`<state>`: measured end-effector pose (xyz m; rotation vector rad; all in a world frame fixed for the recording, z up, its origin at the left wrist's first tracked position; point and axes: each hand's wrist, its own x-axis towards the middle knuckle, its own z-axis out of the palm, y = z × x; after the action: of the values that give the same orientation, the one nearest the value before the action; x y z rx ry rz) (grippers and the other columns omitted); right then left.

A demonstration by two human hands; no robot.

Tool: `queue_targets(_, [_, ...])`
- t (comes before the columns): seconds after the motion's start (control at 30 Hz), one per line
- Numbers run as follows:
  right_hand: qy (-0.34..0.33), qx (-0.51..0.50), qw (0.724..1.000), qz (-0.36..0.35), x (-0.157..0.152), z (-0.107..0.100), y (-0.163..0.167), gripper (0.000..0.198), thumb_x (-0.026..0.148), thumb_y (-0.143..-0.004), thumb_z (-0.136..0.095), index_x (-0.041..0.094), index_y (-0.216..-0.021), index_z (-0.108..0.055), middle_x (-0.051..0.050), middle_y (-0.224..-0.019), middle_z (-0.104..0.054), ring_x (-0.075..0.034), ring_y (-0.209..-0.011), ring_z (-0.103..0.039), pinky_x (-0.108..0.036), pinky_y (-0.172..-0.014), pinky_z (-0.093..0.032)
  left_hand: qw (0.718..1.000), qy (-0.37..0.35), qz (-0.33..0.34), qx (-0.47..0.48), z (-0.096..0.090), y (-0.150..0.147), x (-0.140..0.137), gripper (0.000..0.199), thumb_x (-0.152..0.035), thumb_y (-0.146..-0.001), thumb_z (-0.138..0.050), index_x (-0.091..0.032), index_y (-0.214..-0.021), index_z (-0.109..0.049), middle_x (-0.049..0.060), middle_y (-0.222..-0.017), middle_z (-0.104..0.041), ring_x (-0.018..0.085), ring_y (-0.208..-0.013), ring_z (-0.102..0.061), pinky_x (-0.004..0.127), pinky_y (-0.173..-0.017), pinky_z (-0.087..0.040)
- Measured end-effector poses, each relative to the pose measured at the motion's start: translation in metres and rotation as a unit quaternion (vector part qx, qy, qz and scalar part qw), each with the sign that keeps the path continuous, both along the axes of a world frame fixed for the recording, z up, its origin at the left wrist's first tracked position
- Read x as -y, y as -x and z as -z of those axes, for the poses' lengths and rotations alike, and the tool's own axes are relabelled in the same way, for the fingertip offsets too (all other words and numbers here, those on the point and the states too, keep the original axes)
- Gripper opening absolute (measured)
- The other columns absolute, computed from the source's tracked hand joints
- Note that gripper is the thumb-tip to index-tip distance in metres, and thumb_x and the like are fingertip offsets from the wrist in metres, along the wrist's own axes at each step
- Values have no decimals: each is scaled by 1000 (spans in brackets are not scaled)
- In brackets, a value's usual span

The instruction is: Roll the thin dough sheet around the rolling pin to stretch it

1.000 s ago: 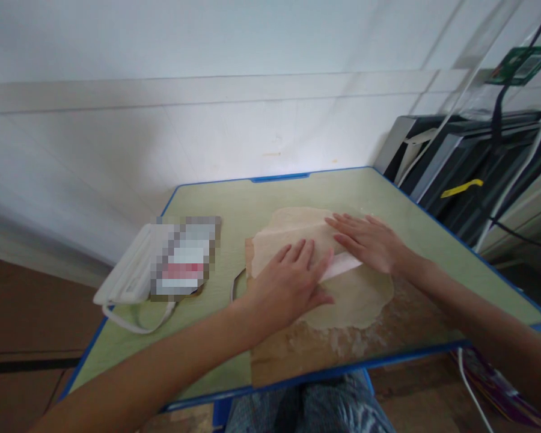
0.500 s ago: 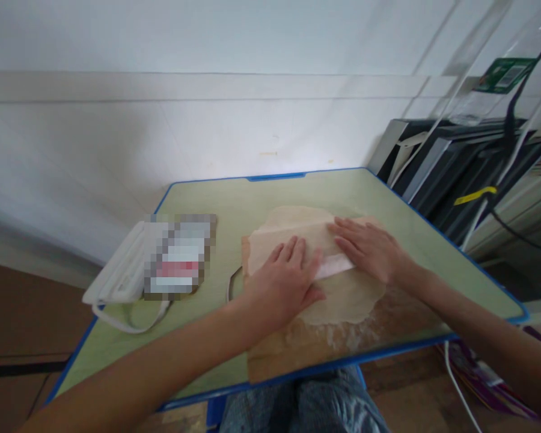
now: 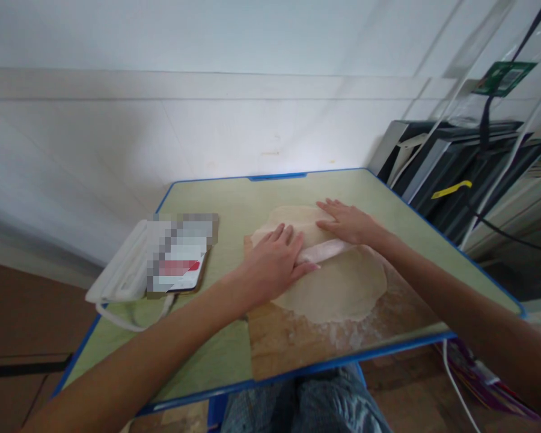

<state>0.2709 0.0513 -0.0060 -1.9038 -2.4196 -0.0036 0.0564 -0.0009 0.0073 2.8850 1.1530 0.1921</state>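
A thin, uneven round of dough (image 3: pixel 338 294) lies on a floured wooden board (image 3: pixel 275 349). Across it runs a white, flour-dusted rolling pin (image 3: pixel 322 251), both ends covered by my hands. My left hand (image 3: pixel 277 258) rests flat over the left end, fingers stretched forward and thumb pointing right. Over the right end lies my right hand (image 3: pixel 347 222), palm down with fingers extended toward the left. Neither hand is wrapped round the pin.
On the left of the green, blue-edged table (image 3: pixel 234 204) a phone (image 3: pixel 183 252), partly blurred out, leans on a white case (image 3: pixel 121 264) with a strap. Dark flat panels (image 3: pixel 473 162) and hanging cables stand at the right. A white wall (image 3: pixel 252 126) is behind.
Both hands have moved away from me over the dough, shifting slightly left, and the rolling pin with them. More of the near part of the dough shows.
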Motion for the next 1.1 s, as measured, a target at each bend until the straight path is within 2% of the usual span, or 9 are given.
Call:
queue_targets(0.1, [-4, 0, 1000, -25, 17, 3, -7, 55, 44, -92, -29, 18, -138, -38, -11, -144, -38, -27, -133, -32, -49, -104, -34, 1000, -12, 5, -9, 2, -3, 12, 66, -55, -89, -40, -3, -130, -40, 25, -138, -41, 33, -133, -32, 44, -106, -30])
queue_targets(0.2, [-18, 5, 998, -54, 64, 7, -14, 49, 36, -94, -23, 18, -134, -44, -8, -141, -43, -23, -133, -33, -46, -108, -30, 999, -25, 31, -26, 4, -9, 33, 72, -56, -85, -48, -3, -132, -37, 28, -139, -38, 35, -133, -32, 43, -106, -31])
queue_targets(0.37, [-163, 4, 986, -37, 128, 14, -18, 51, 36, -95, -23, 7, -127, -51, -16, -132, -51, -24, -124, -47, -43, -100, -40, 995, -41, 81, -35, 5, -17, 52, 77, -61, -83, -45, -5, -134, -33, 30, -138, -37, 36, -130, -36, 42, -105, -33])
queue_targets(0.47, [-173, 1, 985, -30, 123, 15, -16, 52, 36, -95, -22, 7, -128, -50, -16, -132, -51, -24, -125, -46, -44, -101, -39, 995, -46, 76, -40, 4, -16, 43, 73, -60, -84, -45, -6, -132, -36, 28, -138, -40, 34, -129, -38, 40, -104, -33])
queue_targets(0.67, [-90, 22, 995, 22, 54, 9, -5, 50, 35, -94, -22, 12, -134, -44, -14, -140, -43, -26, -131, -37, -48, -103, -34, 999, -40, 7, -25, 4, -6, 4, 60, -53, -92, -36, -4, -126, -42, 22, -132, -48, 29, -127, -43, 39, -103, -35])
queue_targets(0.77, [-82, 24, 996, 24, 43, 6, -3, 50, 35, -94, -24, 10, -132, -46, -16, -139, -44, -27, -129, -39, -48, -100, -38, 999, -35, -11, -27, 3, -3, -1, 59, -54, -91, -35, -5, -124, -45, 21, -131, -50, 28, -126, -44, 40, -101, -37])
queue_targets(0.9, [-84, 27, 996, -16, 83, 6, -2, 49, 32, -96, -19, 12, -128, -49, -11, -135, -50, -22, -130, -39, -41, -104, -36, 996, -78, 7, -42, 6, -7, 19, 61, -54, -90, -39, -4, -125, -44, 25, -133, -48, 31, -125, -44, 40, -101, -36])
queue_targets(1.0, [-180, 27, 983, 6, 128, 9, 2, 50, 34, -96, -20, 9, -122, -55, -15, -123, -60, -23, -115, -55, -40, -95, -45, 993, -101, 27, -57, 10, -13, 37, 71, -61, -86, -40, -3, -127, -41, 29, -133, -45, 34, -123, -46, 41, -100, -38])
queue_targets(1.1, [-226, 38, 973, 28, 153, 13, 7, 51, 37, -95, -28, 4, -128, -48, -19, -127, -56, -26, -112, -57, -41, -92, -48, 991, -115, 50, -51, 13, -16, 42, 76, -65, -84, -36, -3, -127, -42, 30, -134, -43, 35, -123, -47, 41, -99, -39])
